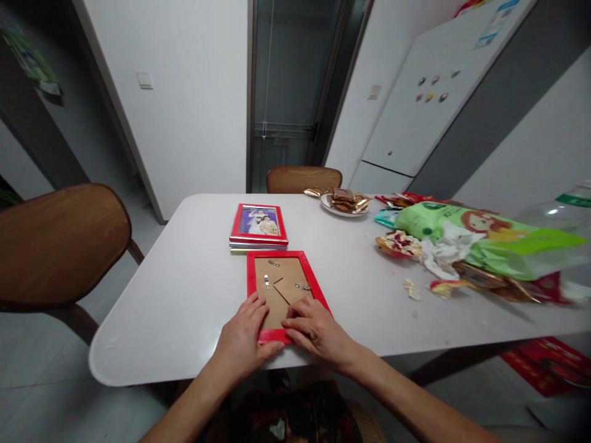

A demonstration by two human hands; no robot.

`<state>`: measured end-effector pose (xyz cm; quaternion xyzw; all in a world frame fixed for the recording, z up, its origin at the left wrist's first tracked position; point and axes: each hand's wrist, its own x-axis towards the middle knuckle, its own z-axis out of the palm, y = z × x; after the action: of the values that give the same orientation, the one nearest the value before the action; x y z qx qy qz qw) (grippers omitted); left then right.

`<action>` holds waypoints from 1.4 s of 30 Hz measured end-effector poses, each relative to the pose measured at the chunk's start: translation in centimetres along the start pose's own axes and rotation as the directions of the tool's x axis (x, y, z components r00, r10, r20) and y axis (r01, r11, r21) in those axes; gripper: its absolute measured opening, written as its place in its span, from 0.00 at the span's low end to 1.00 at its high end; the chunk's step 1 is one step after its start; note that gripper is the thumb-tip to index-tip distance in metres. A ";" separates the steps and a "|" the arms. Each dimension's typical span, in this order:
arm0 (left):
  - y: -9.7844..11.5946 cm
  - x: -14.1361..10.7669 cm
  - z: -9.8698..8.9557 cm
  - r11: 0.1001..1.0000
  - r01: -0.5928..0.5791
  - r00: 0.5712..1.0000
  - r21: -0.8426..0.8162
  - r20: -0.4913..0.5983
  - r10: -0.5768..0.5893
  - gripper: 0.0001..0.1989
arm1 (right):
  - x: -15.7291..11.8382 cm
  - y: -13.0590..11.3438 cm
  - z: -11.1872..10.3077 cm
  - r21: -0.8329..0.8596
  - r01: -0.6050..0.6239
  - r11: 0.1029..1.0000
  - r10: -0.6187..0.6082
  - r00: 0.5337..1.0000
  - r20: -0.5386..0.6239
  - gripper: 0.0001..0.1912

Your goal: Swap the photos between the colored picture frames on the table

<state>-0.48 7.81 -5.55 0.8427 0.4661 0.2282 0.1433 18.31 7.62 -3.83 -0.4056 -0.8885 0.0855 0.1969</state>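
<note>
A red picture frame [252, 277] lies face down on the white table, its brown backing board [272, 306] showing. Small metal clips [303, 287] sit near the board's edges, and a thin dark stand piece [281, 295] lies over its middle. My left hand [244, 335] grips the frame's lower left corner, fingers on the left side and thumb along the bottom edge. With fingers curled together, my right hand [318, 326] presses at the lower right of the board; what its fingertips touch is hidden. Just beyond the frame is a stack of framed photos [259, 221].
On the white table [184, 295], a plate [344, 212] of wrapped snacks stands at the back. To the right lie an opened pomegranate [399, 244], crumpled tissue [446, 252], a green tissue pack [489, 234] and peel scraps [410, 289]. Wooden chairs [64, 240] stand left and behind.
</note>
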 end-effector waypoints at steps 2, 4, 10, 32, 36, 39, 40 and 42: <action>0.0 0.0 -0.1 1.000 0.003 1.000 0.003 0.003 -0.003 0.27 | -0.3 -0.2 -0.2 0.023 -0.008 1.000 0.008 1.000 0.001 0.11; 0.0 0.0 -0.1 1.000 0.006 1.000 0.006 0.009 -0.006 0.28 | -0.3 -0.1 -0.2 0.068 -0.029 0.997 0.032 0.999 -0.035 0.11; -0.2 -0.1 0.0 1.000 -0.005 1.000 0.020 0.012 0.005 0.28 | 0.0 0.5 -0.2 0.117 -0.078 0.990 0.085 0.995 -0.054 0.11; 0.1 -0.3 -0.5 0.998 0.000 1.000 -0.070 0.013 0.000 0.18 | -0.6 0.5 -0.6 0.069 0.117 0.991 -0.122 0.990 0.074 0.15; 0.1 -0.2 -0.5 0.998 -0.021 0.999 -0.059 0.031 0.023 0.12 | -0.5 0.2 -0.5 0.074 0.093 0.993 -0.098 0.993 0.059 0.15; 0.0 -0.2 -0.5 0.997 -0.012 0.999 -0.078 0.030 0.014 0.11 | -0.5 0.2 -0.4 0.102 0.073 0.992 -0.076 0.997 0.021 0.14; 0.0 -0.3 -0.5 0.996 -0.009 1.000 -0.087 0.027 0.012 0.11 | -0.6 0.3 -0.3 0.120 0.064 0.991 -0.065 0.998 0.002 0.13; -0.1 -0.3 -0.4 0.994 -0.004 1.000 -0.108 0.023 0.006 0.11 | -0.6 0.7 -0.2 0.172 0.035 0.984 -0.026 0.998 -0.052 0.13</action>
<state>-0.94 7.60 -5.32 0.8375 0.4494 0.2436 0.1932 19.22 7.67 -4.02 -0.3754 -0.8786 0.1492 0.2546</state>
